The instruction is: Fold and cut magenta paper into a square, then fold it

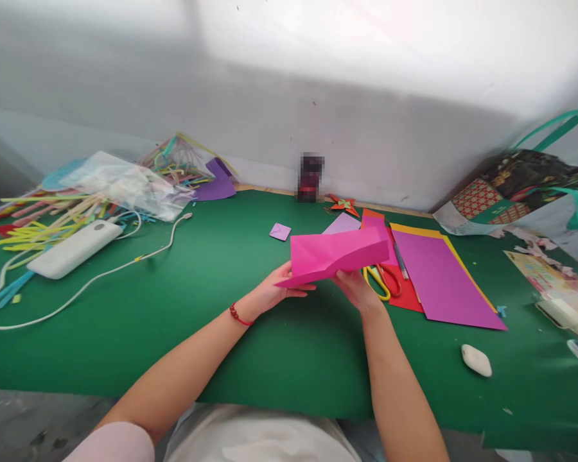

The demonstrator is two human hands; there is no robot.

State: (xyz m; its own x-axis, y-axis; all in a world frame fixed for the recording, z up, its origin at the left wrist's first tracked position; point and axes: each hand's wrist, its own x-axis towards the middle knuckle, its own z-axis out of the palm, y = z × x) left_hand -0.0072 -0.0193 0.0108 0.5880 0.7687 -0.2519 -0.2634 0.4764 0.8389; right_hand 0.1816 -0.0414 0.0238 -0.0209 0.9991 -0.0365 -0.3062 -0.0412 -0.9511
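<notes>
A bright pink sheet of paper point(340, 251), creased and partly folded over, is held up above the green table. My left hand point(273, 290) grips its left end from below, with a few fingers showing under the edge. At the lower right edge, my right hand point(355, 289) is closed on the same sheet; its fingertips are mostly hidden behind the paper. Beyond the sheet lie a small folded lilac paper square point(280, 231) and a lilac sheet point(343, 223). Scissors with yellow and red handles point(379, 283) rest just right of my right hand.
Purple sheets point(450, 276) over yellow and red paper lie to the right, with a pen point(401, 262) alongside. A white case point(476, 360) sits at the front right. Paper strips point(38, 218), a white power bank point(74, 250) and its cable point(96, 282) occupy the left; a bag point(501, 192) stands back right.
</notes>
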